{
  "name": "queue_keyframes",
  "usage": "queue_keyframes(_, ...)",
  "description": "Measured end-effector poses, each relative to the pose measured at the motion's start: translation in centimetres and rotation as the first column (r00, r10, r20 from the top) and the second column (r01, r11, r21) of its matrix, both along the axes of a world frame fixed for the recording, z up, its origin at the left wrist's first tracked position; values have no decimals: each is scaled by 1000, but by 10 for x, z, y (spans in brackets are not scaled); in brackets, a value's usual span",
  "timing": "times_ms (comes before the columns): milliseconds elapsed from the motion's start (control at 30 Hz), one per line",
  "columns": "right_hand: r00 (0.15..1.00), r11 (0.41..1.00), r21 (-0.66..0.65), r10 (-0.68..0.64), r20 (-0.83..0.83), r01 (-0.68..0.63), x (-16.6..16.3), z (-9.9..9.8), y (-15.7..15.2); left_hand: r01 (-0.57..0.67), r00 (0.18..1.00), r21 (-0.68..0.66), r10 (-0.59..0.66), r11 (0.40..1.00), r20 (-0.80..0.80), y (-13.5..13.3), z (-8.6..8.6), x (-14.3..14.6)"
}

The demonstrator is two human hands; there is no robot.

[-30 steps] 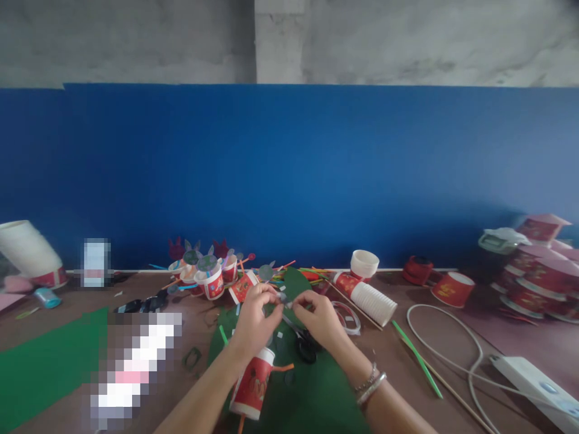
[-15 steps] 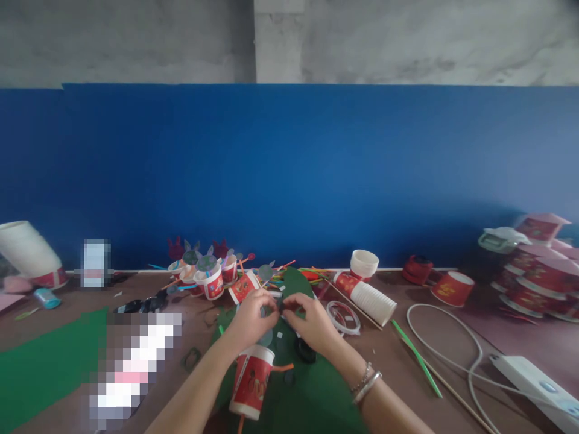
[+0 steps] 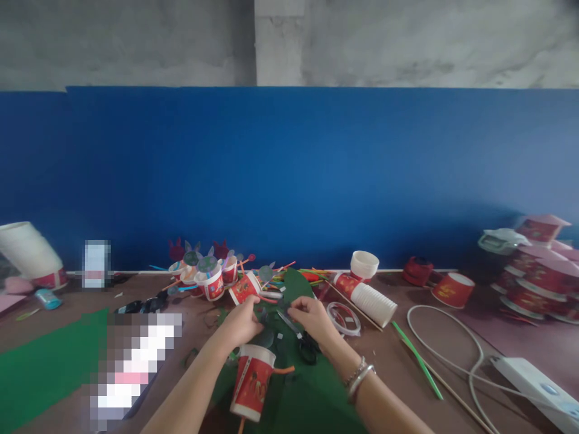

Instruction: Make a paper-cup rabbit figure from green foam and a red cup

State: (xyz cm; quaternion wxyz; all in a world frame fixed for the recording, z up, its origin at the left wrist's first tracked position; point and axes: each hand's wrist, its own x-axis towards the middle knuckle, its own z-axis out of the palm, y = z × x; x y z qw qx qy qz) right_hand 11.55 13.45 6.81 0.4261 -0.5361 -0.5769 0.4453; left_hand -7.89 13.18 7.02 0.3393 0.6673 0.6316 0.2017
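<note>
Two bare hands, the left hand (image 3: pixel 239 325) and the right hand (image 3: pixel 312 316), are working apart over a green sheet (image 3: pixel 312 392).

The right fingertips are pinching narrowly together and the left fingers are curling downward; whether either is holding something small, I cannot tell. Scissors (image 3: pixel 307 348) are lying open-handled just below the right fingers, their blades pointing toward the gap between the hands. Just below the left fingers, a grey disc (image 3: pixel 266 339) is showing above a red paper cup (image 3: pixel 253 386) bearing an orange pipe-cleaner arm. Beyond the left fingers, decorated cups (image 3: pixel 210 284) are clustering; right of the right fingers, a paper-cup stack (image 3: pixel 373 303) is lying.
</note>
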Motion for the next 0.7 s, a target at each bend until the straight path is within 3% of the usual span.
queue_keyframes(133,998,997,-57,-53,-39,51,2,0,3,45,920,-57,-19,997,391,2,-1,7)
queue_keyframes(233,997,996,-67,-58,-47,55,3,3,3,65,834,-56,-24,996,551,-1,5,16)
queue_keyframes(400,993,998,-65,-17,-115,9,1,6,-1,5,798,-94,53,996,601,-5,14,26)
queue_keyframes(700,991,1000,-30,3,-135,-7,0,12,-4,28,804,-84,28,996,594,-8,18,27)
